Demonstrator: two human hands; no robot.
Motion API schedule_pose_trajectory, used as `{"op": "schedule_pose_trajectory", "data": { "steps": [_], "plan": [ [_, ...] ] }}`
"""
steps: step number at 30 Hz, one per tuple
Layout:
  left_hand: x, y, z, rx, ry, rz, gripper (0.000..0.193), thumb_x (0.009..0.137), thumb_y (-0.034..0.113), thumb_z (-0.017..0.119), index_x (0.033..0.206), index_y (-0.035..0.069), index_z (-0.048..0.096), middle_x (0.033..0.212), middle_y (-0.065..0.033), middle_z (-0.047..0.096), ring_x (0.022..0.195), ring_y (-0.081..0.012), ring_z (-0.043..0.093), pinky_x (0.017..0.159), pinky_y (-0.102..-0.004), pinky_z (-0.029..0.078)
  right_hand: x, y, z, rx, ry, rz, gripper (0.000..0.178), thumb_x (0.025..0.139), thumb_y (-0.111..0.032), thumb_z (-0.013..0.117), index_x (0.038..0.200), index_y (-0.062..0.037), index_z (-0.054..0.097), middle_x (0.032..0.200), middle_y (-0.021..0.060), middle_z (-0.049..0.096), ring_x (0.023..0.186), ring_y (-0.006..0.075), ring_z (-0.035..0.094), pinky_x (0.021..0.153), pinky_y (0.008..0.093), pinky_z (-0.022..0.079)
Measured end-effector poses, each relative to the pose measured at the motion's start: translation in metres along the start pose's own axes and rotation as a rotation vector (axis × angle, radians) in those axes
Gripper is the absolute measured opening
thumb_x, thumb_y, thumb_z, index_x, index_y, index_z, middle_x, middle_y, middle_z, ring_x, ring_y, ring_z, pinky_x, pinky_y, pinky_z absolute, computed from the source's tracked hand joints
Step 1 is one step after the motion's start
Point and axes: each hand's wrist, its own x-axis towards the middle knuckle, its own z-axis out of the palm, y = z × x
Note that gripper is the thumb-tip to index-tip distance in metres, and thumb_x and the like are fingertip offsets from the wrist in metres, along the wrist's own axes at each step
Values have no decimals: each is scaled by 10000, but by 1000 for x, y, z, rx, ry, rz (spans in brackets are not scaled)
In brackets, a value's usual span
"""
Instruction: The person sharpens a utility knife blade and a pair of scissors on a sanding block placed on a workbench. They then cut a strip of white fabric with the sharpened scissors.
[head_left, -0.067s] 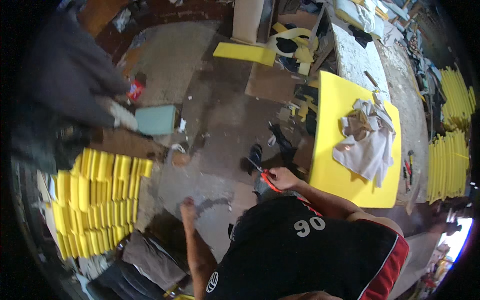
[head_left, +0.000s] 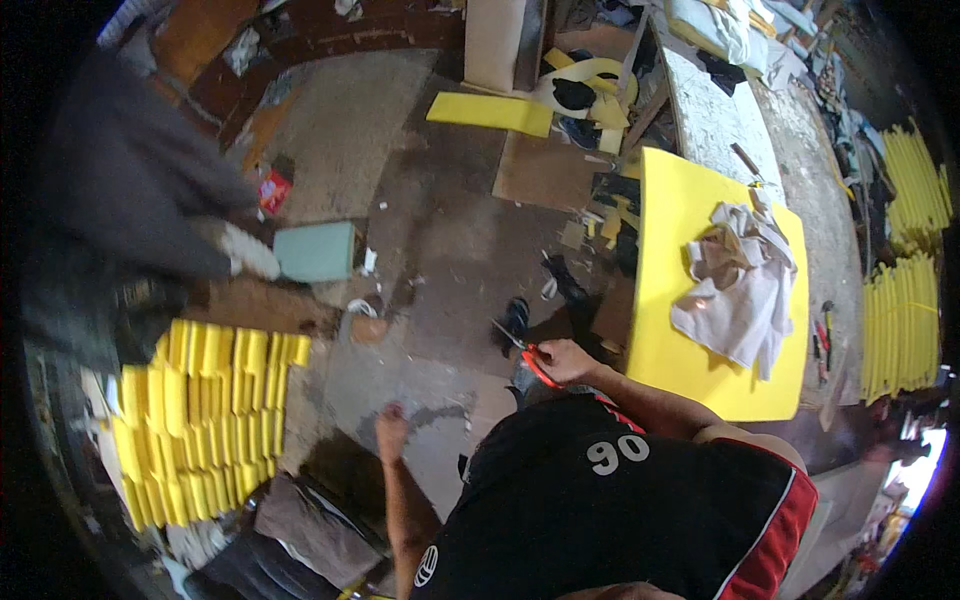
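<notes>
My right hand point(head_left: 567, 362) is closed around the red-orange handles of a pair of scissors point(head_left: 540, 368). The narrow metal blades point up and left, away from my body, above a dark shoe point(head_left: 515, 318). My left hand point(head_left: 392, 425) hangs low over the floor, apart from any object; its fingers are too foreshortened and blurred to read. Right of the scissors, a yellow foam sheet point(head_left: 665, 300) lies on the workbench, with a crumpled pale cloth point(head_left: 745, 310) on top.
Stacked yellow foam pieces point(head_left: 200, 425) stand at lower left, beside a dark padded seat point(head_left: 320, 530). Another person's dark sleeve point(head_left: 150, 170) fills the upper left, near a pale green block point(head_left: 314, 251). A yellow foam strip point(head_left: 490, 113) and scraps lie on the floor ahead. Hand tools point(head_left: 824, 340) rest at right.
The view has shifted slightly, so the floor and bench things sit a little lower and to the right. My left hand has moved slightly right and nearer my body. My right hand still holds the scissors.
</notes>
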Motion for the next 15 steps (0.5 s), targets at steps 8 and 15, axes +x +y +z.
{"op": "schedule_pose_trajectory", "data": {
  "steps": [8, 15],
  "plan": [
    [3, -10, 64, 24, -383, -152, 241, 956, 188, 478, 955, 60, 683, 948, -211, 696, 864, -402, 672, 729, -498, 507, 180, -30, -127, 100, 35, -136, 401, 957, -402, 633, 996, -7, 685, 821, 239, 679, 776, 427, 680, 680, 462, 525],
    [140, 25, 32, -111, -347, -247, 257, 976, 206, 501, 1039, 43, 689, 1005, -219, 703, 923, -367, 677, 772, -487, 497, 299, -46, -255, 140, 134, -4, 472, 969, -477, 599, 1001, -13, 684, 816, 245, 677, 777, 443, 664, 698, 493, 513]
  ]
}}
